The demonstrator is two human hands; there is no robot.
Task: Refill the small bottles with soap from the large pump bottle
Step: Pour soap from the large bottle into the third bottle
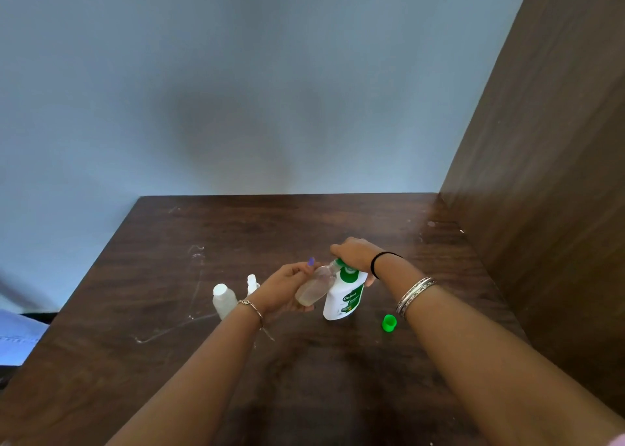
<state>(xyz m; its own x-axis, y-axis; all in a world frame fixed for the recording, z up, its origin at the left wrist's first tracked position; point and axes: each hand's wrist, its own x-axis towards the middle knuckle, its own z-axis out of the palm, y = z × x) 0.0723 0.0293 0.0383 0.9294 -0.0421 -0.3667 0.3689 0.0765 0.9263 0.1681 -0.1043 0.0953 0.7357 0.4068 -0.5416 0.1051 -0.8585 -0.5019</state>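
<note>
Beside two capped small bottles (224, 299) on the table (169, 361), the left hand (287, 285) grips a tilted clear bottle (316, 286) against the spout of the large pump bottle (345, 297), whose head the right hand (355, 253) presses from above, wrist bent down.

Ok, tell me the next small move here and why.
Probably press the pump down. The right hand rests on top of the large pump bottle, and the left hand holds a small clear bottle tilted with its mouth at the nozzle; it looks only partly filled.
</note>
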